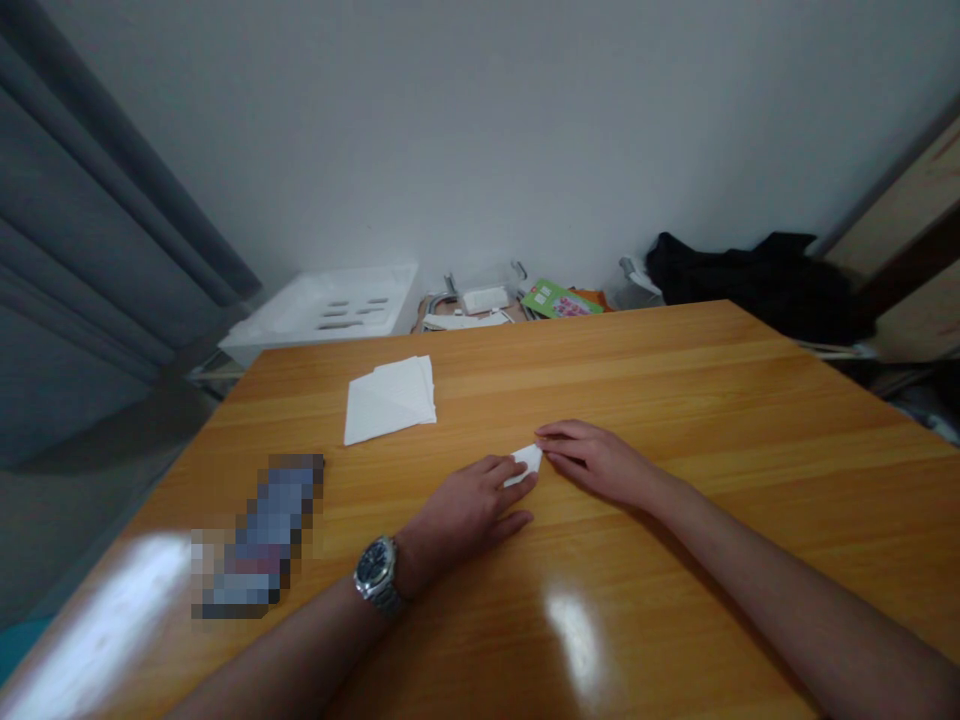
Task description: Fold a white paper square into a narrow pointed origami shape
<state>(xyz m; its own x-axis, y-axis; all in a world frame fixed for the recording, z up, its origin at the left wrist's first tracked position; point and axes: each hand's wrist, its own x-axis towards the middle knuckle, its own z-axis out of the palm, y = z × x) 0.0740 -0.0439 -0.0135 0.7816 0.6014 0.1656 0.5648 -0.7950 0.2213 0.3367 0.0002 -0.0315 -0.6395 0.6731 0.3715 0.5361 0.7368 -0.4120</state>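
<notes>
A small piece of folded white paper (529, 462) lies on the wooden table between my two hands. My left hand (480, 500), with a metal watch (376, 570) on its wrist, rests flat on the paper's left part, fingers stretched out and thumb apart. From the other side, my right hand (592, 460) holds the paper's upper right corner, its fingers pressed together there. Part of the paper is hidden under my left fingers. Several white paper sheets (391, 398) lie in a loose stack farther back on the left.
A blurred-out, phone-like object (266, 540) lies on the table (675, 390) at left. Behind the far edge are a white slotted tray (330, 305), a green booklet (559, 299) among clutter, and black cloth (750, 280). A grey curtain (90, 180) hangs at left.
</notes>
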